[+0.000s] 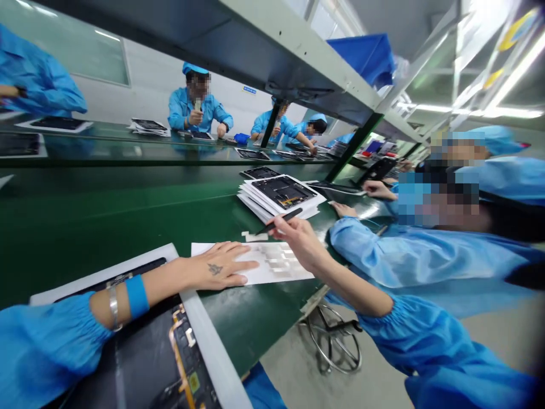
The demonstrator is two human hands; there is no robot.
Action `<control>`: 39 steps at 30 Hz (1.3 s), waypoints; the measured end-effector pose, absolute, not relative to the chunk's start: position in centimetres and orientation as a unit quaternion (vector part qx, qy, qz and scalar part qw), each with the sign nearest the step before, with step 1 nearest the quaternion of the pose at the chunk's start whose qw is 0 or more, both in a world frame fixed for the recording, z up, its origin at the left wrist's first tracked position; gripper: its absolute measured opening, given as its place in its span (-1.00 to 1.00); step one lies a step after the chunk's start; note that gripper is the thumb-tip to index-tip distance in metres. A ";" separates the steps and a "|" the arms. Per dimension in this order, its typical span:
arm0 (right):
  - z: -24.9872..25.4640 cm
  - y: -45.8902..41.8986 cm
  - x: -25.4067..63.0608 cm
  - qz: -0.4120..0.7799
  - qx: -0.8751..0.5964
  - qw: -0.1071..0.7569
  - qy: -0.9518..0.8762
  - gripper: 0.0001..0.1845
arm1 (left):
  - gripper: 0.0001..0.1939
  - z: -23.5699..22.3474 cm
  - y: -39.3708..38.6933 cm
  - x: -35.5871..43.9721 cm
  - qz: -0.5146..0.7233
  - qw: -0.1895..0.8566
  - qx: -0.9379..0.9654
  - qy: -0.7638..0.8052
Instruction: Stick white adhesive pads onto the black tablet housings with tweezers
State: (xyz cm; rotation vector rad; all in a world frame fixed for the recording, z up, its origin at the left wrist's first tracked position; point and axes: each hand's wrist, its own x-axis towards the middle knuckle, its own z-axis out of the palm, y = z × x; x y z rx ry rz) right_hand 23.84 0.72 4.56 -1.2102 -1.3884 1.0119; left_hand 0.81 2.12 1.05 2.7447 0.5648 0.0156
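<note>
Thumb and fingers of the right hand (299, 238) make a narrow grip on a slim black tool (293, 214), held slantwise like a pen, its tip pointing down at a pale strip (255, 237) just beyond the far edge of a white sheet (255, 276); from where I stand I can't tell whether the tip touches it. Flat on that sheet lies the left hand (223, 264), fingers spread, grasping nothing, and the forearm behind it reaches over an opened device (149, 352) on a white board (217, 341). Both sheet and strip sit on the green worktop (238, 312), with a stack (283, 193) of devices and boards behind them and a co-worker's sleeve (374, 244) off to the right. I'd judge the strip feather-light and thin, easy to bend or flick away, so best taken by one edge with a fine point; the sheet looks light and apt to skid on that glossy top unless a palm weighs it down. As for the tool, it seems stiff and light, and low on the shaft is where I'd hold it. Device and board look flat and rigid, but the orange ribbon (179, 346) strikes me as fragile, so I'd lift by the board's rim
</note>
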 end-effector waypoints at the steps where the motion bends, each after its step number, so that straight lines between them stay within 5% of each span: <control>1: 5.2 0.5 23.5 0.414 -0.491 0.513 -0.570 -0.44 | -0.46 1.5 2.0 0.3 0.004 0.158 0.965 0.208; 7: 7.7 -0.3 21.6 0.415 -0.487 0.528 -0.559 -0.52 | -0.59 5.1 -0.1 -10.6 0.080 0.027 0.922 0.377; 12: 6.9 -0.1 16.2 0.473 -0.432 0.468 -0.609 -0.49 | -0.69 4.4 -5.2 -18.2 0.020 0.004 0.873 0.488; 21: 2.2 1.5 5.2 0.561 -0.381 0.341 -0.651 -0.48 | -0.73 1.0 -8.0 -17.1 0.055 -0.047 0.865 0.496; 39: 0.6 1.4 5.8 0.539 -0.420 0.331 -0.651 -0.50 | -0.69 0.9 -7.9 -16.7 0.056 -0.078 0.884 0.458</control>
